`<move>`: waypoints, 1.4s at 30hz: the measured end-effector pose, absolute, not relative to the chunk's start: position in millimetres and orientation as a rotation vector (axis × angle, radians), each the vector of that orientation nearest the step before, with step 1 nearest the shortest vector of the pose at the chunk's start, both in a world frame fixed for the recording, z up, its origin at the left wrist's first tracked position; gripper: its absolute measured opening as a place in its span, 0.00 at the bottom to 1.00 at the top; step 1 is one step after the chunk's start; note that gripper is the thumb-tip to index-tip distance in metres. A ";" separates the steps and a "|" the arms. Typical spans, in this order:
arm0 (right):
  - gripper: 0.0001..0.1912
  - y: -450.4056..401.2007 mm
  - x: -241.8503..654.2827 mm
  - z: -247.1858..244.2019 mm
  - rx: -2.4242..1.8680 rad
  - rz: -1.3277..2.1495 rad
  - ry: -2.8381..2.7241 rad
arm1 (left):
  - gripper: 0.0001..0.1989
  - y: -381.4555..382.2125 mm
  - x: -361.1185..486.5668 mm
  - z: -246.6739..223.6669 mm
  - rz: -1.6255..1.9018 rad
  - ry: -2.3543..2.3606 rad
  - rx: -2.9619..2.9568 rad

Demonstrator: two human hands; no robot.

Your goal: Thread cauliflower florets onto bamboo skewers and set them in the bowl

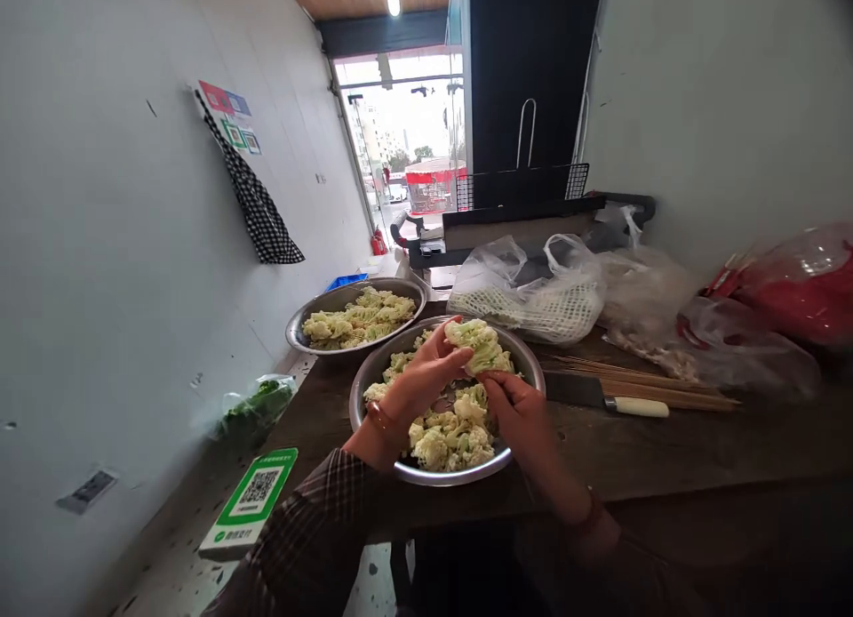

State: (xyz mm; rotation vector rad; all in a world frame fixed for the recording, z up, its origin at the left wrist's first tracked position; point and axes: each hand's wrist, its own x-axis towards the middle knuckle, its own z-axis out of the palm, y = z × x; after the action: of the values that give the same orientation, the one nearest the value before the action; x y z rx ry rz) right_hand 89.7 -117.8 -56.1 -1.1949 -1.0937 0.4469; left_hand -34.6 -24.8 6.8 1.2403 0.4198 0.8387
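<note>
A pale cauliflower piece (481,345) is held above the near metal bowl (448,478). My left hand (436,364) is closed around it from the left, fingers behind and thumb in front. From below right, my right hand (516,404) pinches the lower edge of the same piece; its fingertips are partly hidden. Under both hands, the bowl holds many cut cauliflower florets (453,435). Behind it to the left stands a second metal bowl (290,325), heaped with more florets (363,316).
A knife (636,407) and thin wooden skewers (673,388) lie right of the bowl on the dark wooden table (626,461). Plastic bags (560,301) fill the back. Left are a green payment-code sign (257,497) and bagged greens (257,412) by the wall.
</note>
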 end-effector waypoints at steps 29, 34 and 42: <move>0.18 -117.0 95.2 -55.6 -1.204 0.454 -1.237 | 0.13 -44.8 5.3 5.2 1.148 0.634 0.834; 0.18 -116.2 95.0 -56.6 -1.213 0.469 -1.236 | 0.13 -46.9 8.5 5.6 1.201 0.652 0.782; 0.16 -118.5 93.5 -60.5 -1.218 0.408 -1.174 | 0.14 -46.9 8.7 2.5 1.122 0.542 0.889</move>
State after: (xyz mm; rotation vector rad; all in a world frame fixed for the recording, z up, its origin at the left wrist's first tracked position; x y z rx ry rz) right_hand 93.5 -118.5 -60.5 -1.2183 -1.1737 0.4083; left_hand 8.7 -46.9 2.5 0.8891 0.5423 1.1223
